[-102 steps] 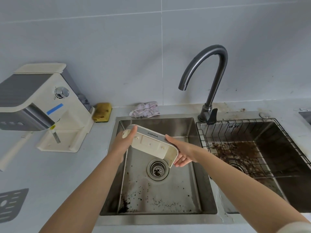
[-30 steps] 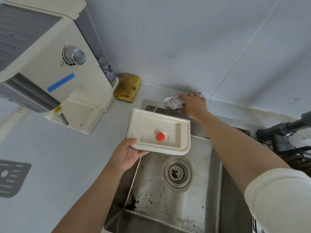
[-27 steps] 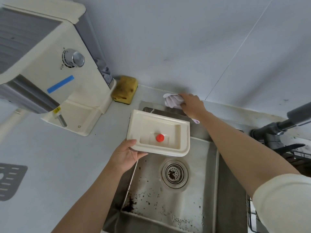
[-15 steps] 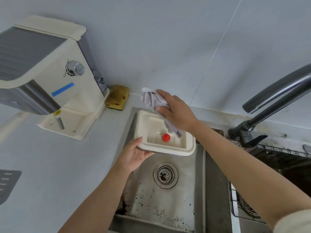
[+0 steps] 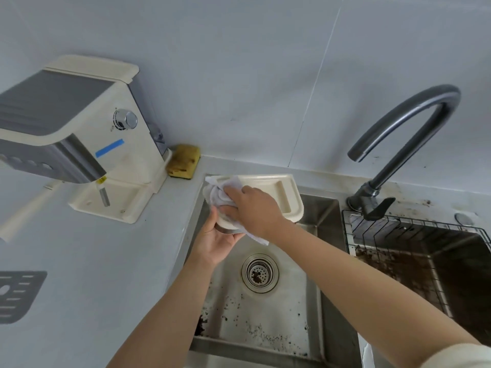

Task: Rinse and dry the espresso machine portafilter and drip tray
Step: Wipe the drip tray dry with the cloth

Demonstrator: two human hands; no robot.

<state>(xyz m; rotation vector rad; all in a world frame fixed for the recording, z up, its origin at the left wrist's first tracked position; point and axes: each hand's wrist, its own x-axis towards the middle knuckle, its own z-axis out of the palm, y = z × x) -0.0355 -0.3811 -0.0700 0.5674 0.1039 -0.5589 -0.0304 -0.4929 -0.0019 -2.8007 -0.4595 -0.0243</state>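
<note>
Left hand (image 5: pixel 215 243) grips one drip tray (image 5: pixel 273 187) corner, so the right hand (image 5: pixel 252 208), clutching the cloth (image 5: pixel 219 193), could press it into the sink (image 5: pixel 318 208).

On inspection: one coffee machine (image 5: pixel 79 134), one tray (image 5: pixel 276 189), one cloth (image 5: pixel 216 193), one sponge (image 5: pixel 183 162), one tap (image 5: pixel 365 199), one wire rack (image 5: pixel 385 229), one grille (image 5: pixel 18 293); two basins (image 5: pixel 265 322) (image 5: pixel 465 288); two hands, left hand (image 5: pixel 215 243) and right hand (image 5: pixel 255 208).

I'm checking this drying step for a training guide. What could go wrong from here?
The left hand grips the drip tray by one corner only while the right hand presses the cloth into it; the tray might tip and slip. Below it, coffee grounds speckle the sink floor, so a dropped tray or cloth would likely pick them up.
</note>
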